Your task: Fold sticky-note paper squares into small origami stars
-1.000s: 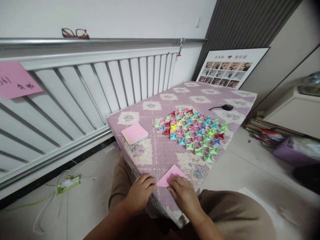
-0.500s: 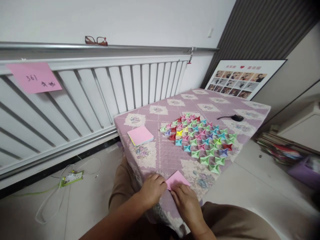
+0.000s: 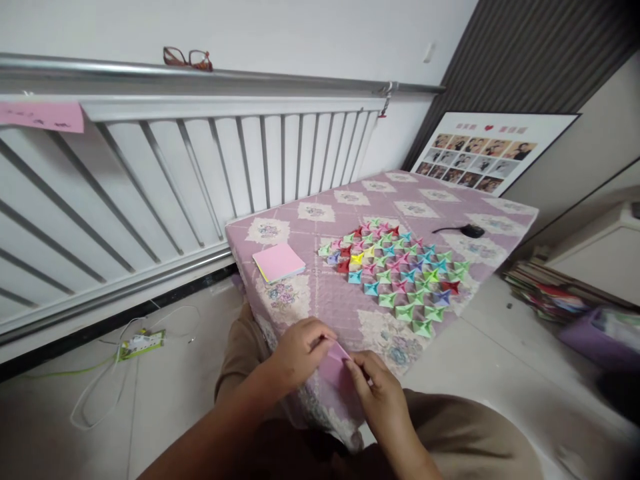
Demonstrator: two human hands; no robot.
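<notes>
A pink sheet of origami paper is held up between my two hands near the table's front corner. My left hand pinches its upper left edge. On the other side, my right hand grips the right edge between thumb and fingers. Parts of the sheet are hidden behind my fingers. Beyond my left hand lies a stack of square paper with a pink sheet on top. Several rows of small folded paper pieces in green, pink, blue, red and yellow spread over the cloth ahead of my right hand.
The table wears a purple floral cloth. A black object with a thin tail lies at its far right. Behind runs a white radiator, with glasses on the pipe. A power strip and cables lie on the floor.
The pink paper was lying flat on the cloth under my right hand. Now it is lifted and tilted, with both hands pinching its edges. The camera view has shifted a little.
</notes>
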